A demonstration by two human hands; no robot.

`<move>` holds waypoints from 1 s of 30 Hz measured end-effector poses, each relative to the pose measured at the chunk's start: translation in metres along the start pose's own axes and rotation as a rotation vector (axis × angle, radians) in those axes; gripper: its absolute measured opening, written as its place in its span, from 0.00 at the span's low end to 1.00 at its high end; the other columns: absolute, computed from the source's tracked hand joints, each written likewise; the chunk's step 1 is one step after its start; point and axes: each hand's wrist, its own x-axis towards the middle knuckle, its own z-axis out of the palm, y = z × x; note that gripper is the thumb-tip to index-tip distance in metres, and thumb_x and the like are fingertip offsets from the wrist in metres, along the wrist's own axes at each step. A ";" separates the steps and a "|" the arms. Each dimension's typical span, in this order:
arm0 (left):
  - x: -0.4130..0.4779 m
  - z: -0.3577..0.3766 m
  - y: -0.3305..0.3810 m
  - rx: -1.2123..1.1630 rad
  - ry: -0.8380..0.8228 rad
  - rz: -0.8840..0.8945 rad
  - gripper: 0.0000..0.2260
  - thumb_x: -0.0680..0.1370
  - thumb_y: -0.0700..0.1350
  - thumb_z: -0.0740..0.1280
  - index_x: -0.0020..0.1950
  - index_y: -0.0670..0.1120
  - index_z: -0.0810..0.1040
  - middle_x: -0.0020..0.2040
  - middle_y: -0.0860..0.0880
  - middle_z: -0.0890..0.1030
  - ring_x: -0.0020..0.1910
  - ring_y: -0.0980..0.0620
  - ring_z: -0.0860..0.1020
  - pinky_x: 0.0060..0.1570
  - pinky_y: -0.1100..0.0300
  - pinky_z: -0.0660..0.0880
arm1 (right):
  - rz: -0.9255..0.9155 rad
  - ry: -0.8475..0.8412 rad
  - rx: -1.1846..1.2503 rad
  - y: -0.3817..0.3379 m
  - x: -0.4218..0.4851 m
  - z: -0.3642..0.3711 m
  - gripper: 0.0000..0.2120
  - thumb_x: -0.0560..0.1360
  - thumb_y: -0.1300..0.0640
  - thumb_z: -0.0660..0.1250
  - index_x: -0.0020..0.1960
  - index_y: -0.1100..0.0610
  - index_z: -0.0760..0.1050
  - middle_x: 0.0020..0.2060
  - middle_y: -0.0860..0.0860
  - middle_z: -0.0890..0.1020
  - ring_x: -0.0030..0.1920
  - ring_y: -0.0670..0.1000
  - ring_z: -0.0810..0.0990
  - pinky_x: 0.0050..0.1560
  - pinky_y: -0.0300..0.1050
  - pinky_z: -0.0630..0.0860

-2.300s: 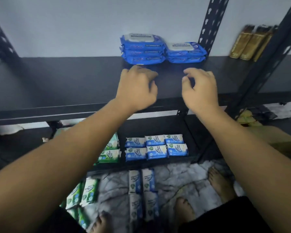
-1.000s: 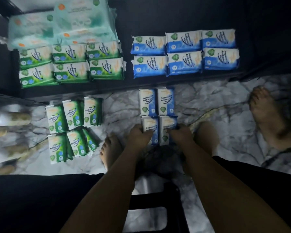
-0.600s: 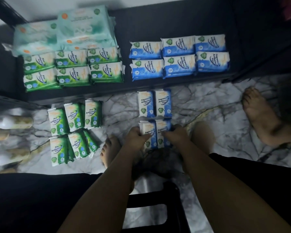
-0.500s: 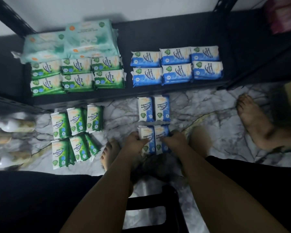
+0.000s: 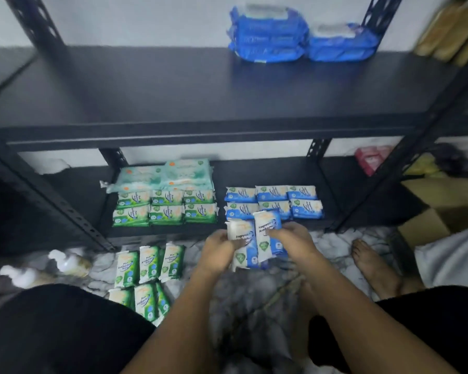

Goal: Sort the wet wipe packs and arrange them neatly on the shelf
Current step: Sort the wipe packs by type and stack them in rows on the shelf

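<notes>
My left hand (image 5: 219, 251) grips a small blue-and-white wipe pack (image 5: 239, 233), and my right hand (image 5: 292, 240) grips another blue pack (image 5: 268, 230); both are lifted off the floor in front of the lower shelf (image 5: 303, 174). Behind them on that shelf lie several matching blue packs (image 5: 303, 203) in two rows. Green packs (image 5: 165, 209) sit in rows at the shelf's left, with pale teal large packs (image 5: 168, 175) behind. More green packs (image 5: 149, 265) lie on the marble floor. Large dark-blue packs (image 5: 268, 33) are stacked on the upper shelf (image 5: 200, 87).
White pump bottles (image 5: 68, 263) lie on the floor at left. A cardboard box (image 5: 443, 211) and a red pack (image 5: 373, 157) are at right. Bare feet (image 5: 373, 268) rest on the floor. Slotted black uprights (image 5: 73, 214) frame the shelves.
Both hands have lifted the two near blue packs from the floor up toward the lower shelf. My view has tilted upward, bringing the upper shelf into sight.
</notes>
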 end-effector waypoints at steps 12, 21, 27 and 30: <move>-0.081 -0.020 0.202 -0.043 0.058 0.537 0.16 0.75 0.45 0.76 0.62 0.50 0.77 0.45 0.51 0.85 0.31 0.64 0.80 0.29 0.71 0.71 | -0.512 0.017 0.307 -0.181 -0.076 -0.053 0.23 0.64 0.46 0.79 0.56 0.44 0.77 0.46 0.46 0.87 0.46 0.51 0.87 0.52 0.58 0.83; -0.031 -0.004 0.285 0.023 0.122 0.595 0.23 0.76 0.51 0.75 0.67 0.58 0.69 0.45 0.50 0.86 0.36 0.55 0.85 0.37 0.56 0.82 | -0.597 0.058 0.209 -0.253 -0.022 -0.071 0.15 0.73 0.48 0.77 0.56 0.45 0.75 0.45 0.48 0.87 0.43 0.50 0.87 0.46 0.56 0.83; 0.019 0.001 0.303 0.237 0.248 0.544 0.16 0.76 0.55 0.73 0.61 0.55 0.74 0.48 0.53 0.84 0.42 0.54 0.85 0.40 0.56 0.80 | -0.637 0.128 0.019 -0.275 0.019 -0.070 0.12 0.73 0.47 0.75 0.53 0.45 0.76 0.45 0.42 0.85 0.41 0.43 0.85 0.44 0.45 0.81; 0.031 0.001 0.308 0.514 0.330 0.554 0.12 0.76 0.60 0.68 0.54 0.55 0.77 0.48 0.58 0.81 0.48 0.57 0.80 0.44 0.57 0.77 | -0.591 0.127 -0.129 -0.275 0.034 -0.073 0.08 0.73 0.44 0.73 0.50 0.46 0.79 0.41 0.42 0.86 0.40 0.43 0.86 0.48 0.48 0.83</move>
